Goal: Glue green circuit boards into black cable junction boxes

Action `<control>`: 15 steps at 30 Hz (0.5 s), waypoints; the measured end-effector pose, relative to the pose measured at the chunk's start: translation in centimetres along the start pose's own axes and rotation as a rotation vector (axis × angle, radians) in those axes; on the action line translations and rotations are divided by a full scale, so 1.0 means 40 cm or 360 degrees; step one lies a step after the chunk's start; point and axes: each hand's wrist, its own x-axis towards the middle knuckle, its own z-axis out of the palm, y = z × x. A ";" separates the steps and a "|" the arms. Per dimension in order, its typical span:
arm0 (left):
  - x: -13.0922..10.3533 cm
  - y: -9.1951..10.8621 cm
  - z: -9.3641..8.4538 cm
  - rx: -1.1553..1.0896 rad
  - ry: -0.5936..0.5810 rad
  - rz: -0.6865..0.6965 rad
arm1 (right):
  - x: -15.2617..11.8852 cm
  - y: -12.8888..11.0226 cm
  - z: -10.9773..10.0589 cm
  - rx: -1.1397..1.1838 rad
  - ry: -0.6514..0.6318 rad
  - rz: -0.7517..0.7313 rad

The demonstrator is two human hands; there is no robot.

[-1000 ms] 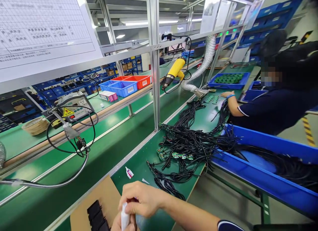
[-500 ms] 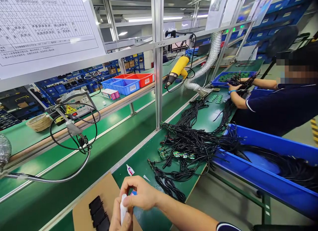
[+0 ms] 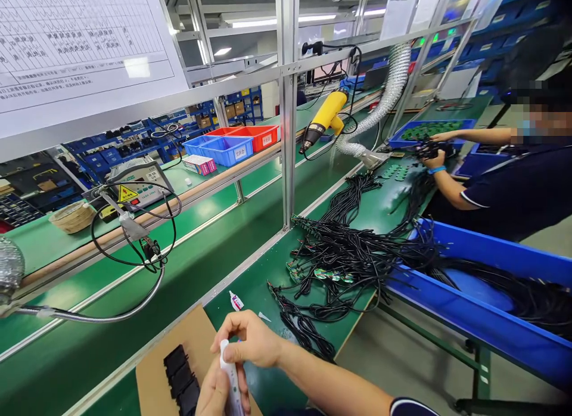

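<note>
At the bottom of the head view, a slim white tube (image 3: 233, 385) with faint print stands tilted between my hands. My left hand (image 3: 211, 390) is wrapped round its body from the left, partly cut off by the frame edge. The thumb and fingers of my right hand (image 3: 260, 343) pinch its white upper end. Just beyond them lie a small white tube with a purple-red label (image 3: 236, 301) and a pale pointed nozzle (image 3: 264, 316). On a cardboard sheet (image 3: 152, 368) to the left, several black plastic housings (image 3: 182, 377) sit in a row.
Black cables (image 3: 353, 249) with small green boards heap across the bench and into a blue bin (image 3: 500, 285) at right. A yellow heat gun (image 3: 324, 118) hangs beside a metal post (image 3: 287, 136). A co-worker (image 3: 504, 177) handles cables at the far right.
The white tube now shows more of its printed body, and my hands have shifted slightly around it. The camera view has moved a little. The co-worker's hands have moved over the cables.
</note>
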 end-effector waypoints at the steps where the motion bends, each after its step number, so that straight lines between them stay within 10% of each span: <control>1: 0.004 -0.003 0.004 -0.0114 -0.0092 -0.0028 | -0.001 -0.009 0.004 0.0024 -0.0063 0.0012; 8: 0.019 0.011 0.113 -0.0704 -0.1110 -0.0559 | 0.009 -0.053 0.017 0.0316 -0.0336 -0.0090; 15: -0.008 0.075 0.134 -0.0415 -0.0573 -0.0301 | 0.006 -0.134 -0.061 -0.0189 -0.0518 -0.0246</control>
